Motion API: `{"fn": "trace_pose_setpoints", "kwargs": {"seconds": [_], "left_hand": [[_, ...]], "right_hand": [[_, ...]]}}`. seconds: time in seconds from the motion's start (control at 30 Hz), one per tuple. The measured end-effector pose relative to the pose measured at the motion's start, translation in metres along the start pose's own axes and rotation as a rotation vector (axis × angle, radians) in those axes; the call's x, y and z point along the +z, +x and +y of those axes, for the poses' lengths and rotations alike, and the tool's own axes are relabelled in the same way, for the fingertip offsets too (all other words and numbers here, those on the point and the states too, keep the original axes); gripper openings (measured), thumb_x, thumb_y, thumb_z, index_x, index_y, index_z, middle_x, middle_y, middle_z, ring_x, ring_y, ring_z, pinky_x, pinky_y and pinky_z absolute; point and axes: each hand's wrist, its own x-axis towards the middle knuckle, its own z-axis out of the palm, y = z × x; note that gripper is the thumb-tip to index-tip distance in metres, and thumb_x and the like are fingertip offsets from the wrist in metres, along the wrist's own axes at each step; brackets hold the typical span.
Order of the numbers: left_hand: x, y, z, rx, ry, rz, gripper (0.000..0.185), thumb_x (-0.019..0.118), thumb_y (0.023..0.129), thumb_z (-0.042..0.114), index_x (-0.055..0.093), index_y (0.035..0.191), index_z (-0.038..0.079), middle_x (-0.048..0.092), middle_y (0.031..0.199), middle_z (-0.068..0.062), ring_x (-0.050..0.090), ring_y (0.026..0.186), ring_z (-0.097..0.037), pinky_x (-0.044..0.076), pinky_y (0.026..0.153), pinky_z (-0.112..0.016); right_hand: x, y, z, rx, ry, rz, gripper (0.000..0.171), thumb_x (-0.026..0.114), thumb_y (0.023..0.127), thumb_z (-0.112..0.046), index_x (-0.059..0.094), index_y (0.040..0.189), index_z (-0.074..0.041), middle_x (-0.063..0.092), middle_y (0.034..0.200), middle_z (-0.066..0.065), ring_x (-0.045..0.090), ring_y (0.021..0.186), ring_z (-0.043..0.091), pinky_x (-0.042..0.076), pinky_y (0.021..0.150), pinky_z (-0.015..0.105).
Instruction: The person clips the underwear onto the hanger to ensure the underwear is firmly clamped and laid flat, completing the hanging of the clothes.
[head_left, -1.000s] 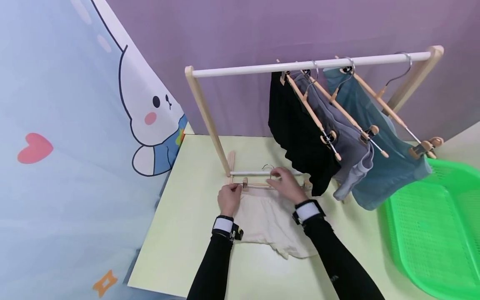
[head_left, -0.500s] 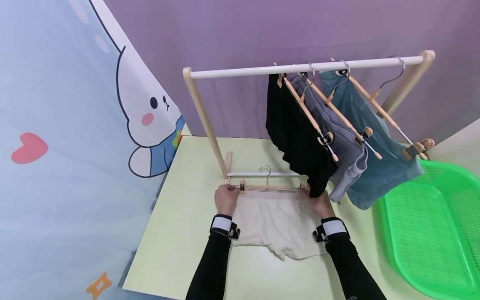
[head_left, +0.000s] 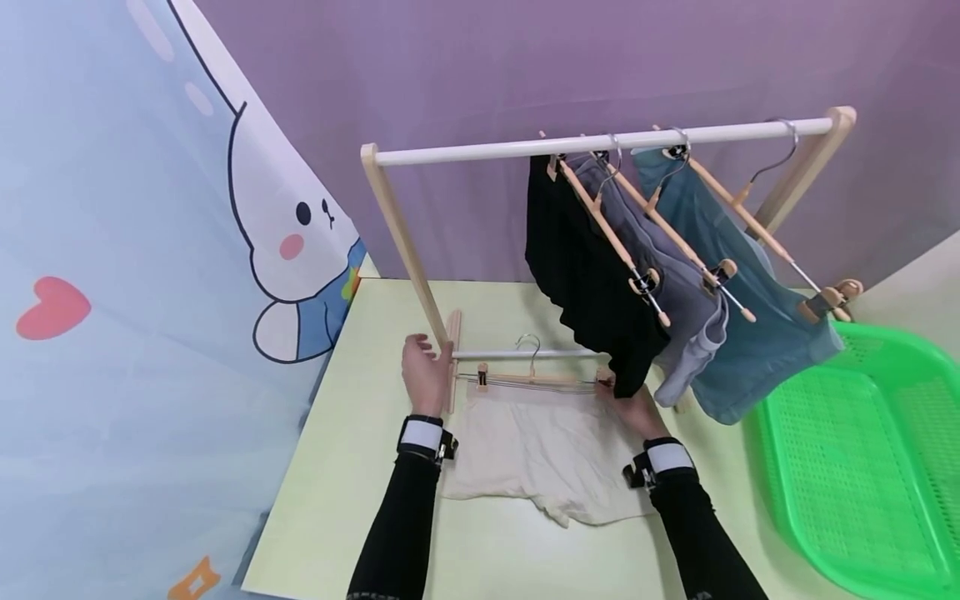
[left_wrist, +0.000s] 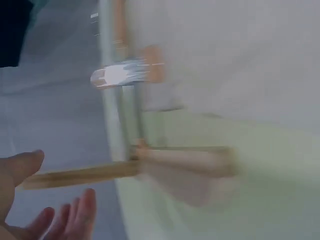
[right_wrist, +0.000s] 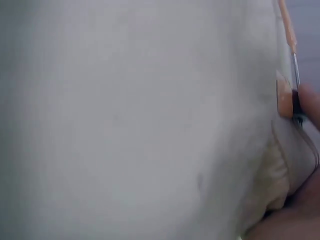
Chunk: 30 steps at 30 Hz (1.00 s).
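A pale cream pair of shorts point(head_left: 543, 454) lies flat on the table, its waistband along a wooden clip hanger point(head_left: 531, 378). The hanger's left clip point(head_left: 482, 377) sits on the waistband. My right hand point(head_left: 633, 410) pinches the right-hand clip point(right_wrist: 285, 97) at the waistband's corner, partly hidden behind hanging black shorts point(head_left: 581, 258) in the head view. Beside the left leg of the rack point(head_left: 405, 237) is my left hand point(head_left: 425, 377), off the hanger. Its fingers point(left_wrist: 86, 215) are spread apart in the left wrist view, which is blurred.
From the rack's white top rail point(head_left: 480, 152) hang black shorts, grey shorts point(head_left: 693, 312) and blue-green shorts point(head_left: 757, 333) on clip hangers. A green plastic basket point(head_left: 862, 467) stands at the right. The rack's lower rail point(head_left: 540, 354) runs just behind the hanger.
My right hand has gone from the hanger's middle to its right clip. My left hand has let go of the left end and moved left to the rack's leg.
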Motion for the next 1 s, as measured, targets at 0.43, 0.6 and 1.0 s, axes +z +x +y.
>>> {"fn": "trace_pose_setpoints", "kwargs": {"seconds": [0.43, 0.6, 1.0], "left_hand": [[-0.001, 0.017, 0.026, 0.123, 0.070, 0.017, 0.022, 0.062, 0.099, 0.021, 0.069, 0.108, 0.001, 0.072, 0.093, -0.019, 0.069, 0.074, -0.029, 0.054, 0.060, -0.039], [-0.001, 0.017, 0.029, 0.114, 0.038, -0.013, 0.025, 0.062, 0.099, 0.020, 0.071, 0.111, 0.000, 0.072, 0.096, -0.021, 0.070, 0.072, -0.029, 0.055, 0.056, -0.038], [-0.001, 0.016, 0.027, 0.082, 0.018, -0.007, 0.021, 0.065, 0.097, 0.016, 0.073, 0.108, 0.000, 0.073, 0.095, -0.020, 0.069, 0.071, -0.029, 0.054, 0.055, -0.036]], "right_hand": [[0.027, -0.055, -0.055, -0.012, -0.158, -0.218, 0.022, 0.053, 0.104, -0.018, 0.061, 0.115, -0.001, 0.065, 0.116, 0.012, 0.060, 0.103, 0.004, 0.048, 0.087, 0.020], [0.046, -0.064, -0.073, -0.207, -0.259, -0.119, 0.014, 0.053, 0.104, -0.017, 0.061, 0.111, -0.008, 0.063, 0.105, 0.008, 0.057, 0.097, 0.006, 0.047, 0.084, 0.019], [0.076, -0.106, -0.179, -0.574, -0.646, 0.192, 0.018, 0.062, 0.096, -0.003, 0.059, 0.113, -0.006, 0.063, 0.084, -0.001, 0.045, 0.062, 0.003, 0.040, 0.055, 0.018]]}}
